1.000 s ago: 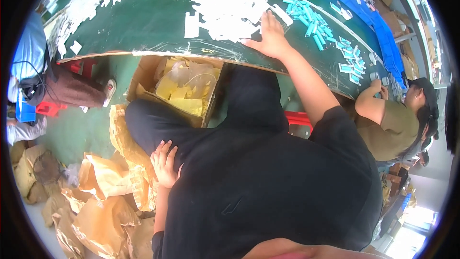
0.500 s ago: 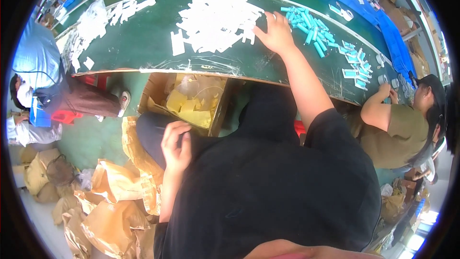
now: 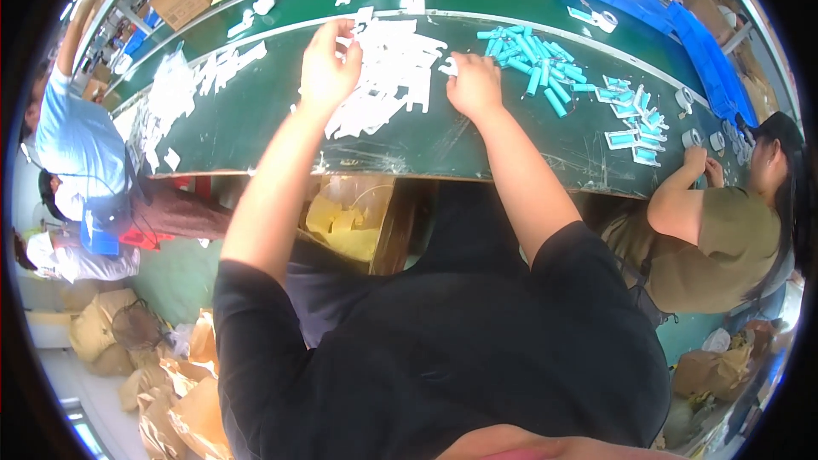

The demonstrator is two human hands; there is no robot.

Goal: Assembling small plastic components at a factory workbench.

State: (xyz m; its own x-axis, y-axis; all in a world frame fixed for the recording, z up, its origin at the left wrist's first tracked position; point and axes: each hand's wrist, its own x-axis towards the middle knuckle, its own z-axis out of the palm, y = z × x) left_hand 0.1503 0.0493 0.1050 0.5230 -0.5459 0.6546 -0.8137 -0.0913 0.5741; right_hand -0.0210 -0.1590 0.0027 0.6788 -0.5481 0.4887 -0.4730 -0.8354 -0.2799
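A heap of flat white plastic parts [image 3: 394, 68] lies on the green table in front of me. My left hand [image 3: 329, 70] is over the heap's left side, its fingers bent and the thumb apart from them; I see no part clearly gripped there. At the heap's right edge, my right hand [image 3: 475, 87] pinches a small white plastic piece [image 3: 449, 66] between thumb and fingers. Just right of that hand are several teal cylinders [image 3: 535, 53], piled loosely. Farther right lie white frames with teal cylinders in them [image 3: 635, 123].
More white parts [image 3: 226, 68] and a clear plastic bag [image 3: 173, 81] lie at the table's left. Beyond runs a green conveyor [image 3: 503, 0] with small white devices. A co-worker [image 3: 707, 234] works at the right. An open carton [image 3: 375, 234] stands under the table edge.
My left hand has risen from beside my lap to the white heap. My right hand has shifted slightly and now shows a white piece in its fingers. The view has tilted up.
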